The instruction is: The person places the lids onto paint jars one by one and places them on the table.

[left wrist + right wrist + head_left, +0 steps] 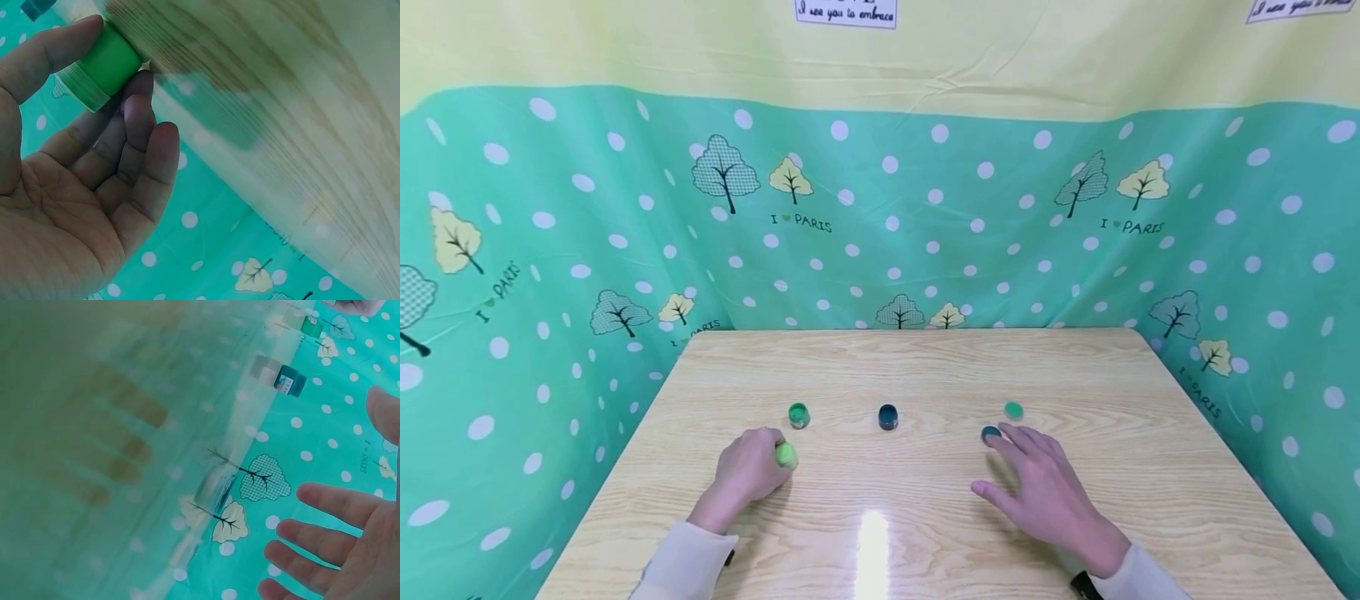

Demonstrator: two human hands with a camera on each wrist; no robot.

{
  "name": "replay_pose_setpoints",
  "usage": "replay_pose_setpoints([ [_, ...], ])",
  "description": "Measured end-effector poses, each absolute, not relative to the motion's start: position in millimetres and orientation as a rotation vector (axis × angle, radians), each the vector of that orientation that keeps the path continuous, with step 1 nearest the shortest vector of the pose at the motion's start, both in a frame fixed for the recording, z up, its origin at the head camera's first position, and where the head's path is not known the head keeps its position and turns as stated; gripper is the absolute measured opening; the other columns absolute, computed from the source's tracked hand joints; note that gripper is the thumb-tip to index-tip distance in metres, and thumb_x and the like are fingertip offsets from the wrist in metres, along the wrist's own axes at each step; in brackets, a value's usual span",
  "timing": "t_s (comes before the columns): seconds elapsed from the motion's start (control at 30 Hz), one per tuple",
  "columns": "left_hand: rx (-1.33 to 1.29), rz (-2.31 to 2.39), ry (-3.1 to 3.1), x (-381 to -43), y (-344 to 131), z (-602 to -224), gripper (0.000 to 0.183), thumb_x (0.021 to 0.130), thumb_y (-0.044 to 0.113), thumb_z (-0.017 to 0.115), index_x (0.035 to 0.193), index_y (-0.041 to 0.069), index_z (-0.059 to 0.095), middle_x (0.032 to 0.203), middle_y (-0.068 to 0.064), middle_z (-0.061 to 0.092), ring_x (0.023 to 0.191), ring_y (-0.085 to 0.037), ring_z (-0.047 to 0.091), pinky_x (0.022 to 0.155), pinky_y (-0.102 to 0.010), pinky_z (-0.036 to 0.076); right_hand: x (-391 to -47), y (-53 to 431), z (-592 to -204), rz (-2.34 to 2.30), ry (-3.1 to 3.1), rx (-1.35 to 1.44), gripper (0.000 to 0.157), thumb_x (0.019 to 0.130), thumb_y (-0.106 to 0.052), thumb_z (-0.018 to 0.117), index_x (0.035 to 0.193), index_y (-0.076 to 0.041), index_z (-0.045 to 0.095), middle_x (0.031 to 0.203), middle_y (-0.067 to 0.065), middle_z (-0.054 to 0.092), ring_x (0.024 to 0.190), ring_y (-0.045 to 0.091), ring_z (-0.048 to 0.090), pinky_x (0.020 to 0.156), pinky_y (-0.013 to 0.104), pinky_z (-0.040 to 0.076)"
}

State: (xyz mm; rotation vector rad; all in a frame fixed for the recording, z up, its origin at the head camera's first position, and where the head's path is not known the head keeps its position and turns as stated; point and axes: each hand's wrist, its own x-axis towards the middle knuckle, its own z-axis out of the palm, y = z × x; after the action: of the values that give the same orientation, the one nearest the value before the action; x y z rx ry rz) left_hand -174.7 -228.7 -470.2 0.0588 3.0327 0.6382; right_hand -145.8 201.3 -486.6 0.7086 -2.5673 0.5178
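Note:
My left hand (pixel 748 467) grips a small jar with a light green top (pixel 786 455), low over the left side of the table. In the left wrist view, the thumb and fingers pinch this green jar (pixel 114 57), and its clear rim shows. My right hand (pixel 1047 498) is spread with fingers apart, holding nothing. Its fingertips are by a dark teal lid (pixel 991 433); in the head view they partly cover it, and I cannot tell whether they touch. Just beyond lies a flat green lid (pixel 1014 409).
A small green jar (pixel 798 416) stands beyond my left hand. Farther right, near the middle, is a dark blue-teal jar (pixel 888 417). The wooden table (pixel 925 367) is bordered at the back and sides by a green dotted curtain (pixel 910 192).

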Motion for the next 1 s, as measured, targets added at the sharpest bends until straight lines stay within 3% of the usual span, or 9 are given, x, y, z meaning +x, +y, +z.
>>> replay_pose_setpoints([
  [0.17, 0.065, 0.633, 3.035, -174, -228, -471, 0.028, 0.072, 0.007, 0.084, 0.096, 0.003, 0.071, 0.075, -0.002, 0.060, 0.064, -0.018, 0.053, 0.055, -0.033, 0.044, -143, 202, -485, 0.455, -2.591, 0.706, 0.072, 0.088, -0.057, 0.074, 0.138, -0.008, 0.063, 0.142, 0.025, 0.057, 0.129, 0.048, 0.053, 0.104, 0.066, 0.037],
  [0.43, 0.067, 0.639, 3.086, -171, -227, -467, 0.060, 0.072, 0.029, 0.092, 0.119, -0.001, 0.069, 0.100, -0.012, 0.071, 0.076, -0.020, 0.060, 0.060, -0.037, 0.050, -137, 207, -482, 0.432, -2.691, 0.659, 0.077, 0.090, -0.062, 0.069, 0.144, -0.008, 0.058, 0.150, 0.027, 0.048, 0.134, 0.049, 0.046, 0.109, 0.065, 0.031],
  [0.63, 0.077, 0.755, 3.208, -174, -224, -466, 0.059, 0.078, 0.034, 0.088, 0.122, 0.001, 0.068, 0.106, -0.014, 0.072, 0.090, -0.027, 0.067, 0.068, -0.043, 0.055, -136, 210, -481, 0.421, -2.731, 0.626, 0.078, 0.090, -0.064, 0.067, 0.142, -0.006, 0.059, 0.150, 0.028, 0.048, 0.134, 0.049, 0.046, 0.109, 0.066, 0.031],
  [1.0, 0.015, 0.840, 3.302, -189, -216, -460, 0.072, 0.080, 0.037, 0.087, 0.135, -0.001, 0.060, 0.122, -0.017, 0.067, 0.112, -0.038, 0.062, 0.081, -0.054, 0.055, -135, 214, -480, 0.420, -2.741, 0.604, 0.078, 0.090, -0.064, 0.067, 0.141, -0.005, 0.059, 0.148, 0.028, 0.050, 0.133, 0.050, 0.047, 0.108, 0.067, 0.031],
])
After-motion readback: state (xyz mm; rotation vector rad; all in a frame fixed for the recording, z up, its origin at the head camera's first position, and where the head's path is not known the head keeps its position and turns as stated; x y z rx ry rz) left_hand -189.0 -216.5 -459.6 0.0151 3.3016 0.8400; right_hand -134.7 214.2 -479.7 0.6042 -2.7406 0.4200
